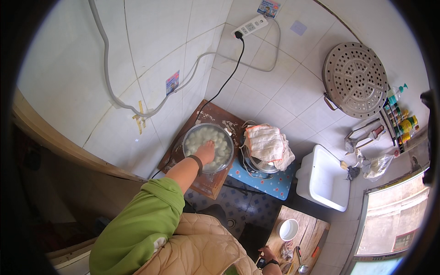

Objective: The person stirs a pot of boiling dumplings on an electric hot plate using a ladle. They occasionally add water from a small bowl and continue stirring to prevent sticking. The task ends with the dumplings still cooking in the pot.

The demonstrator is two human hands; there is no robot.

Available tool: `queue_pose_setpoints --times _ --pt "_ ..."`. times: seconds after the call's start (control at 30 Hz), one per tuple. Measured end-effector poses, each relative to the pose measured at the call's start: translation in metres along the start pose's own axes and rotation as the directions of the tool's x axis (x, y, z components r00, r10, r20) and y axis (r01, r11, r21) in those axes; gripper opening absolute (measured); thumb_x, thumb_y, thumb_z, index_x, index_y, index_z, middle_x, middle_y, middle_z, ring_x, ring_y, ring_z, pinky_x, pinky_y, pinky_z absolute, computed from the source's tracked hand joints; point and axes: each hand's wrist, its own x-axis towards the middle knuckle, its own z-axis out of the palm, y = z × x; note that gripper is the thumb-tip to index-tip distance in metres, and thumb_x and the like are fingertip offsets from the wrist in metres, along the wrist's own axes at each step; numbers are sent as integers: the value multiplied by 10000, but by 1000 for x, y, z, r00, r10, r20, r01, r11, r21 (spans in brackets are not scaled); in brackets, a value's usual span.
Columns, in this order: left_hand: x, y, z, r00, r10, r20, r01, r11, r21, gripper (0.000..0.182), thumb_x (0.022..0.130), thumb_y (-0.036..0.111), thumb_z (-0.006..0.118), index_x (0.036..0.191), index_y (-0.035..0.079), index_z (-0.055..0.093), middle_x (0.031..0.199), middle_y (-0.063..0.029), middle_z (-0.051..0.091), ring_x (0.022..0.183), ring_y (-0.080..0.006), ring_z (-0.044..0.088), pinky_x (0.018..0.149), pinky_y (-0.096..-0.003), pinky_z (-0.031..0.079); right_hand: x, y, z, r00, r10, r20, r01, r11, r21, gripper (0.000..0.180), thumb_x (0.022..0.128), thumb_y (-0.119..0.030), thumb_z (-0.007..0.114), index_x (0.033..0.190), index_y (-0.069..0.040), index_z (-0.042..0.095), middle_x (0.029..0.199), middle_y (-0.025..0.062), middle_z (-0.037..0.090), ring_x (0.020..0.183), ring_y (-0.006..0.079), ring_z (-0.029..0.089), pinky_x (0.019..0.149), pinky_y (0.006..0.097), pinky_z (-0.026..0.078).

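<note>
My left hand (pixel 205 151) reaches down over a round metal pot (pixel 186 140) with its fingertips at the surface of cloudy liquid. Around the fingers lie many whitish rounded pieces (pixel 206 133). The fingertips are partly hidden, so I cannot tell whether they pinch a piece. A brown band circles that wrist, below a rolled green sleeve. Low in the view, my right hand (pixel 268 254) is beside the left edge of a wooden table (pixel 306 223), fingers loosely apart, with nothing visible in it. A dark watch is on that wrist.
A brown wooden stand (pixel 213 187) bears the pot. To its right, cloths (pixel 266 142) cover a metal pot on a blue flowered surface (pixel 257 182). Beyond is a white basin (pixel 330 185). The wooden table holds a white bowl (pixel 288 229) and a ladle (pixel 302 267). A black cord (pixel 225 82) runs behind the pot.
</note>
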Motion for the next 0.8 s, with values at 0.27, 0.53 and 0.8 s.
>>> queue_pose_setpoints --times 0.27,0.53,0.8 --pt "-2 -1 -2 1000 -11 3 11 1000 11 616 880 113 501 1429 -70 289 1534 -212 248 1432 -270 250 1109 -393 312 -5 -6 3 1000 11 -15 -11 1000 -3 357 773 -34 645 1070 -93 454 1036 58 474 990 209 499 764 381 499" --pt "1 -1 2 1000 8 -29 -8 1000 28 576 881 117 501 1402 -66 336 1514 -215 293 1406 -276 306 1070 -401 350 1 -3 -1 999 21 27 -20 1000 -9 393 780 -31 647 1117 -80 450 1158 76 452 1043 226 479 767 393 497" --pt "-5 9 -21 982 -37 185 28 998 54 624 955 79 349 1510 -11 78 1592 -147 67 1464 -265 139 1126 -403 283 -2 -3 -1 1000 22 18 -22 1000 0 383 778 -26 646 1100 -75 446 1187 83 428 1066 256 460 770 396 506"
